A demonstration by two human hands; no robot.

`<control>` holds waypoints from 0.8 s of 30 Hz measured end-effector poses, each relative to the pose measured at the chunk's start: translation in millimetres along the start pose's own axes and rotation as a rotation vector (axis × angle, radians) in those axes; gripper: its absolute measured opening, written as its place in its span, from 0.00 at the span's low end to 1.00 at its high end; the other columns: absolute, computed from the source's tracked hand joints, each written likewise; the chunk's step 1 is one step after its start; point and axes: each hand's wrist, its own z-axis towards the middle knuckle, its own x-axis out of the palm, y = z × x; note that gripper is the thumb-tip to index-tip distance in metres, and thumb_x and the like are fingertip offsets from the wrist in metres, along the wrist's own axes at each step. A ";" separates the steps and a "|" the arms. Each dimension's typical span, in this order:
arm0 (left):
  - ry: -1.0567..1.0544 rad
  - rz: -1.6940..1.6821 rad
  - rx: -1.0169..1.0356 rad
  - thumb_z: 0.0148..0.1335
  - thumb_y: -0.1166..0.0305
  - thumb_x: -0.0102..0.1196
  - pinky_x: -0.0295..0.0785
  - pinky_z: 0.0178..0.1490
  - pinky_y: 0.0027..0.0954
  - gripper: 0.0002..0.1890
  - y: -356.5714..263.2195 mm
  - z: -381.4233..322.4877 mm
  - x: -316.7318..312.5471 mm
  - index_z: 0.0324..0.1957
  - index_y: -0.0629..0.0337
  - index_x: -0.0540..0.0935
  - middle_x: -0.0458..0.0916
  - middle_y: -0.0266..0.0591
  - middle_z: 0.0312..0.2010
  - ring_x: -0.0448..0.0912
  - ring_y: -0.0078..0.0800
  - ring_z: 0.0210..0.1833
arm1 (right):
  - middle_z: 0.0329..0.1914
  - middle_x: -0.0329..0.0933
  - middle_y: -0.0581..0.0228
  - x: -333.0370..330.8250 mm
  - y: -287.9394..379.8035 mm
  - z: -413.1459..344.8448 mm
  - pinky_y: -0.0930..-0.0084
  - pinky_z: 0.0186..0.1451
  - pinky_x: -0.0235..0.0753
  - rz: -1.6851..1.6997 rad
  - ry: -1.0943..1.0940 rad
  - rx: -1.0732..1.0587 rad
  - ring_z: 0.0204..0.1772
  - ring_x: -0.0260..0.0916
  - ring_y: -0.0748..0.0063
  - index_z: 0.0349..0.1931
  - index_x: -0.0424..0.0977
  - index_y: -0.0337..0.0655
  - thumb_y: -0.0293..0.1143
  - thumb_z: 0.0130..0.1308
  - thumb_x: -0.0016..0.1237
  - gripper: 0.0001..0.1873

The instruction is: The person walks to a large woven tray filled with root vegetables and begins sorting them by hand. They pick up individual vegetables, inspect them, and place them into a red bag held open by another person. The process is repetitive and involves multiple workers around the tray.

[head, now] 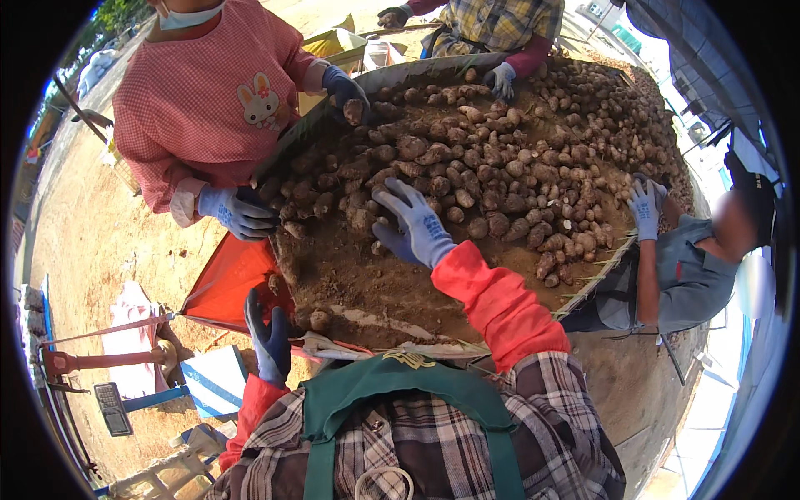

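A heap of brown taro corms [475, 169] covers much of a soil-strewn sorting table [375, 312] before me. My right hand [415, 225], in a blue-grey work glove, reaches over the near left part of the heap. Its fingers are spread beside a large corm [360, 220], and whether they touch it I cannot tell. My left hand [270, 340], gloved alike, is at the table's near left corner with thumb and fingers apart and nothing in it. Just beyond it hangs an orange-red sack [222, 287] at the table's left end. One small corm [319, 320] lies right of that hand.
A co-worker in a pink checked smock [206, 119] holds a corm [353, 112] across the left corner. Another in a yellow plaid shirt [506, 25] reaches in from the far side. A third person [675, 269] stands at right. A scale's display [113, 409] is at lower left.
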 end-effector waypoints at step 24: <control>0.295 0.801 0.256 0.57 0.62 0.64 0.57 0.72 0.61 0.31 -68.5 -26.1 67.7 0.64 0.54 0.77 0.66 0.56 0.70 0.60 0.62 0.73 | 0.74 0.65 0.57 -82.8 -216.5 169.9 0.49 0.75 0.59 -0.176 0.041 0.573 0.77 0.56 0.45 0.66 0.72 0.55 0.64 0.64 0.52 0.35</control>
